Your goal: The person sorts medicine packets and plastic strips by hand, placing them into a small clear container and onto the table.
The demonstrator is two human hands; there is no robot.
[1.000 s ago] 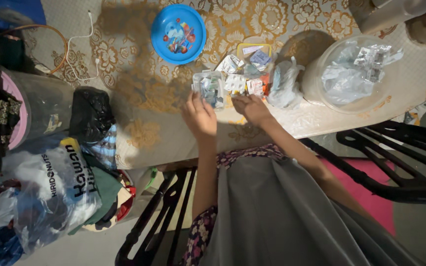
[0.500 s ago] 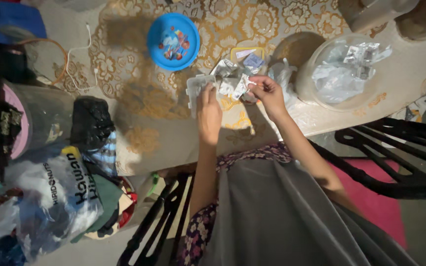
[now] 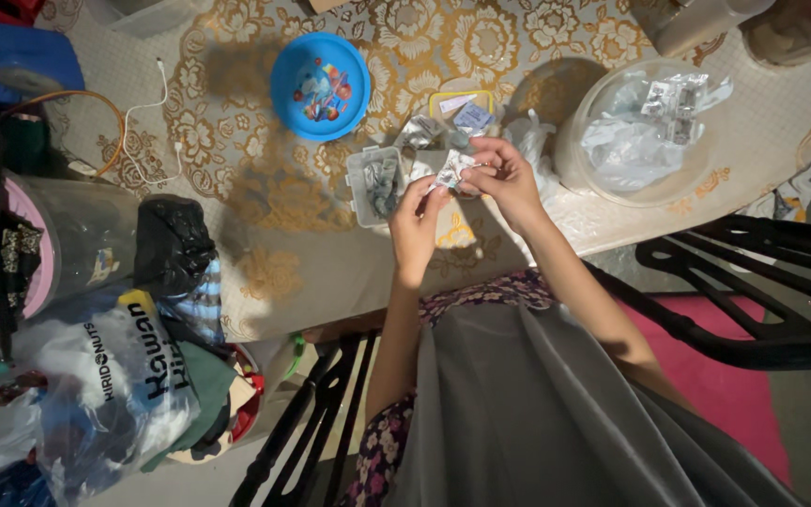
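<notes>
One small foil packet point(image 3: 450, 170) is held above the table edge, between both hands. It is silvery, crinkled and roughly square; its print cannot be made out. The left hand point(image 3: 415, 225) is raised with its fingertips point(image 3: 431, 188) pinched on the packet's lower left corner. The right hand point(image 3: 504, 176) is closed on the packet's right side, thumb and forefinger gripping it, the other fingers curled.

Just left of the packet, one small clear rectangular container point(image 3: 374, 184) stands on the tablecloth point(image 3: 265, 188), open at the top and holding several silvery strips; their number cannot be counted. Behind the hands, a loose heap of foil packets point(image 3: 421, 131) lies beside one yellow-rimmed lid or tray point(image 3: 463, 99) with two small sachets on it. One crumpled white plastic bag point(image 3: 537, 141) lies just right of the hands.

Further out, one blue plastic plate point(image 3: 320, 73) with a cartoon print is set on the gold-flowered cloth. One large clear round tub point(image 3: 633, 131) stands to the right, holding crumpled plastic and more foil strips. One white cable point(image 3: 147, 99) lies at the left. One black bag point(image 3: 173, 242) and one printed clear bag point(image 3: 114, 376) are seen below the table's left edge. One black chair point(image 3: 753, 291) stands to the right.
</notes>
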